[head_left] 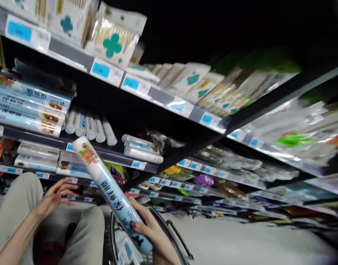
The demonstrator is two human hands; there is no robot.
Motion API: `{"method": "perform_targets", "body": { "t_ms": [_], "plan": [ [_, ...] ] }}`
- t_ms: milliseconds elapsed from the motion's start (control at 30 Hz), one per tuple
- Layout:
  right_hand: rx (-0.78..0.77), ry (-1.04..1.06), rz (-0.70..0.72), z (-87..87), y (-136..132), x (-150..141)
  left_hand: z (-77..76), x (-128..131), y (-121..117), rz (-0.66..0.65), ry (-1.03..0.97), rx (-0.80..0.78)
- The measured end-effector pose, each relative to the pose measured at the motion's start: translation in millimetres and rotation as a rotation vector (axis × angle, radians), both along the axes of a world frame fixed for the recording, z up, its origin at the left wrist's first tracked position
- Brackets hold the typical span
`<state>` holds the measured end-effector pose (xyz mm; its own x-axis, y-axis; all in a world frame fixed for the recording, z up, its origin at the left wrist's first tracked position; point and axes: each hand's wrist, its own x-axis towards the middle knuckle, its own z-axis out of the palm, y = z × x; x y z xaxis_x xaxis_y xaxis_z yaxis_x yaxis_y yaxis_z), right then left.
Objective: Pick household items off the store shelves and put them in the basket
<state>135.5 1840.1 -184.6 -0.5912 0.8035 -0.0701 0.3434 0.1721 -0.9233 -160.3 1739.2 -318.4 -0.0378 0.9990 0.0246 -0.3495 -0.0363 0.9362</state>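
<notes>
My right hand (150,229) is wrapped round the lower end of a long pale-blue roll (108,184) with printed characters and a fruit picture near its top. The roll tilts up and to the left in front of the shelves. My left hand (56,195) hovers to the left of the roll, fingers spread and holding nothing, a ring on one finger. Below both hands my knees in light trousers (86,235) show, with a wire basket (171,235) beside them.
Dark shop shelves (146,110) with blue price labels run across the view. They hold similar blue rolls (28,106), small white rolls (88,127), and packs of cotton swabs (113,40) above. More packaged goods, blurred, fill the shelves at right. Grey floor lies lower right.
</notes>
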Motion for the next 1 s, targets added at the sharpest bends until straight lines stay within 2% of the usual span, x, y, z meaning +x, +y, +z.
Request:
{"method": "perform_targets", "body": {
  "t_ms": [67, 133, 233, 300, 400, 500, 567, 700, 800, 900, 1000],
  "plan": [
    [-0.009, -0.089, 0.084, -12.2, -22, -4, 27.4, -3, -9, 0.109, -0.288, 0.100],
    [-0.024, -0.171, 0.147, -18.2, -33, -6, 47.1, -8, -18, 0.238, -0.362, 0.052],
    [-0.064, -0.164, 0.196, -25.0, -37, 2, 61.4, -13, -27, 0.365, -0.346, -0.073],
    [-0.167, -0.034, 0.144, -32.3, -38, 16, 64.1, -14, -30, 0.416, -0.358, -0.097],
    [-0.290, 0.248, -0.054, -48.9, -38, 35, 65.8, -12, -30, 0.468, -0.402, -0.065],
    [-0.311, 0.390, -0.219, -64.2, -36, 36, 67.5, -7, -30, 0.499, -0.448, -0.005],
    [-0.304, 0.428, -0.303, -67.9, -33, 28, 67.8, -4, -31, 0.485, -0.482, 0.037],
    [-0.211, 0.500, -0.376, -59.1, -29, 15, 66.1, -6, -35, 0.352, -0.481, 0.096],
    [-0.091, 0.498, -0.379, -50.3, -30, 17, 64.0, -15, -37, 0.267, -0.336, 0.083],
    [0.060, 0.512, -0.377, -47.7, -33, 24, 63.1, -23, -37, 0.267, -0.208, 0.082],
    [0.143, 0.580, -0.334, -49.3, -36, 29, 64.0, -28, -39, 0.288, -0.125, 0.027]
  ]
}}
